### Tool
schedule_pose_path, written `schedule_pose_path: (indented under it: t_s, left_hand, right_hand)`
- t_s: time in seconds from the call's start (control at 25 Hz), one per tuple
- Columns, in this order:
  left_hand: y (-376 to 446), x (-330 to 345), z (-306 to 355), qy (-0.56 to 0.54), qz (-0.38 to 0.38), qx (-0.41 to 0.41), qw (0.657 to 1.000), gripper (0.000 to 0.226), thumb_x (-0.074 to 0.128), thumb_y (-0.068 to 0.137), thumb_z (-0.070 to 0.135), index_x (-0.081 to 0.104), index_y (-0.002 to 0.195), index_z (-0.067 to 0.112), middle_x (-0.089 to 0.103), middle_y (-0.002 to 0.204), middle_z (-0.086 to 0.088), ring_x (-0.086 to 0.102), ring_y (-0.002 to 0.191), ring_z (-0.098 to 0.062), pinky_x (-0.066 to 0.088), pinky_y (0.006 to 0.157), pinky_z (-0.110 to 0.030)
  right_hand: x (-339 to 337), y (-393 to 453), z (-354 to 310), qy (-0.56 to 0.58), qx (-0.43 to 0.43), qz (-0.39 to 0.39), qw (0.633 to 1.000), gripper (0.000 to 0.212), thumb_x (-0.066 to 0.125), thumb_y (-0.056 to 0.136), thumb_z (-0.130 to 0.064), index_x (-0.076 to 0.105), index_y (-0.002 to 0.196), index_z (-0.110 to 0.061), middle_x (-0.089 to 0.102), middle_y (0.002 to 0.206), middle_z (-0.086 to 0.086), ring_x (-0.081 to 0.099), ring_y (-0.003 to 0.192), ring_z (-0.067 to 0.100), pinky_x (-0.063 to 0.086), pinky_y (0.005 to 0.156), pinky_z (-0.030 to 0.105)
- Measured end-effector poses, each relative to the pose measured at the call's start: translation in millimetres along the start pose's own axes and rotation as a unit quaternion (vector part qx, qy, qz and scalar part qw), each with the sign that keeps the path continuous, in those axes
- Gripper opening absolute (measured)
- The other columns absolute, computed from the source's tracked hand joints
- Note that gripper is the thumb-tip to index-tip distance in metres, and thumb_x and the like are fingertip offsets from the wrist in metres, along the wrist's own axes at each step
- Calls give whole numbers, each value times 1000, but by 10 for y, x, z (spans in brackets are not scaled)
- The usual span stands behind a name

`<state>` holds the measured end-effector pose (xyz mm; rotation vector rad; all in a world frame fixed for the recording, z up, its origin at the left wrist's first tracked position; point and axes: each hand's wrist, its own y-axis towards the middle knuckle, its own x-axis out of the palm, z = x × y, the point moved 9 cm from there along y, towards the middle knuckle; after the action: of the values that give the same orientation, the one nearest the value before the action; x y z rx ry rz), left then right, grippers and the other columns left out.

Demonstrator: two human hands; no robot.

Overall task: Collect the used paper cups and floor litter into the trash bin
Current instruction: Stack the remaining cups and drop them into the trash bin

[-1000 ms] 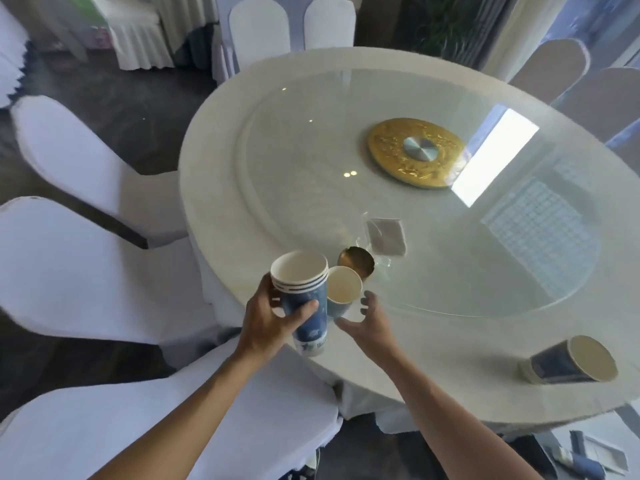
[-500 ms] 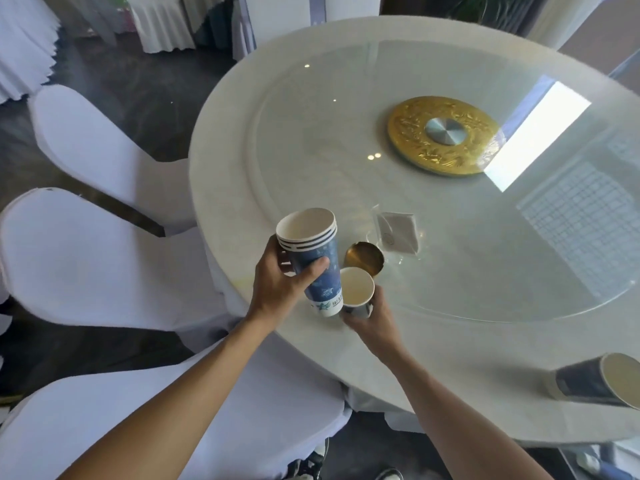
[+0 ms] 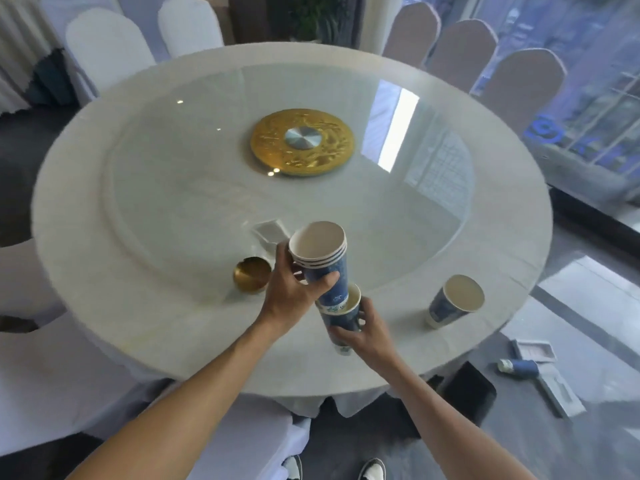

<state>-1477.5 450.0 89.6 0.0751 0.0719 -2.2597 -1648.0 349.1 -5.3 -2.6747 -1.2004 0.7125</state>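
Stacking step: my left hand (image 3: 289, 299) grip wraps the cup stack (image 3: 323, 261), right hand (image 3: 367, 336) pinches single cup (image 3: 341, 315) under it; next nest them, then grab cup (image 3: 453, 301) right on table (image 3: 145, 306)

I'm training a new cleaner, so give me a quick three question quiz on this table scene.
1. True or false: the left hand holds a stack of cups.
2. What is the right hand gripping?
3. Where does the loose cup stand: A) floor B) table edge, to the right C) a chair?

Key: 1 true. 2 a single blue cup, the stack's base entering it. 3 B.
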Motion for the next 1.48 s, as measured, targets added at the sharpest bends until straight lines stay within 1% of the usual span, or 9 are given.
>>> schedule_pose_path:
  t_s: [0.16,0.28,0.44,0.8,0.96,1.08,1.24,1.36,1.48]
  left_hand:
    - [-180,744,-62,35,-78,-16,996,84,91,56,40,48,127,24,69,116,13,70,103,-2,58,83,-22]
    - [-409,1148,-190,53,-109,-33,992,77,95,64,24,49,126,25,69,114,14,70,101,4,58,80,-20]
    - [-653,1491,-324,61,-119,-67,989,84,96,59,40,49,128,30,69,121,9,70,108,-10,61,86,-29]
    - [-775,1785,-148,143,-72,-26,987,89,95,54,49,49,129,35,69,116,19,68,109,-6,58,87,-30]
    - [-569,1789,-103,133,-38,-14,990,92,92,53,51,48,132,35,66,121,21,66,113,-9,58,87,-30]
    - [-358,1873,-110,125,-41,-10,991,102,97,62,39,37,144,39,58,125,29,61,113,-2,53,87,-22]
    - [-27,2051,-141,148,-77,0,986,95,97,65,33,42,141,45,61,126,26,63,112,-7,56,89,-26]
    - [232,2166,-170,148,-99,3,984,91,96,65,33,45,139,44,61,127,24,63,115,-8,57,93,-31]
    - [472,2254,-159,142,-116,6,983,89,96,67,33,45,140,41,57,122,39,59,112,7,58,92,-31]
  right_hand:
    - [-517,-186,115,4,-17,35,999,59,88,74,-29,53,122,-29,71,114,-4,69,95,-3,63,79,31]
    - [-805,-286,210,16,-26,54,998,57,85,70,-43,54,116,-30,72,111,-9,70,98,3,62,85,41]
    - [-1119,-377,375,30,-33,47,998,56,87,70,-45,55,116,-38,71,115,-14,69,106,4,61,89,45]
    - [-1461,-441,456,4,-71,-7,997,54,82,71,-44,58,120,-38,66,117,-14,63,111,5,56,92,38]
    - [-1777,-508,843,13,-7,127,992,45,68,79,-40,53,119,-25,58,115,-8,62,107,13,56,91,41]
    - [-2032,-460,1231,16,102,218,970,69,79,82,-38,45,137,-14,52,129,1,58,113,20,54,94,39]
    - [-2083,-100,1385,29,145,201,969,107,88,72,-49,28,155,-17,42,153,1,49,136,20,47,112,42]
    - [-2133,144,1345,76,114,216,967,80,90,73,-32,42,136,-37,54,133,-14,57,120,6,46,98,28]
    - [-2188,324,1348,73,112,222,966,69,87,76,-35,44,129,-42,60,123,-17,60,115,10,51,93,34]
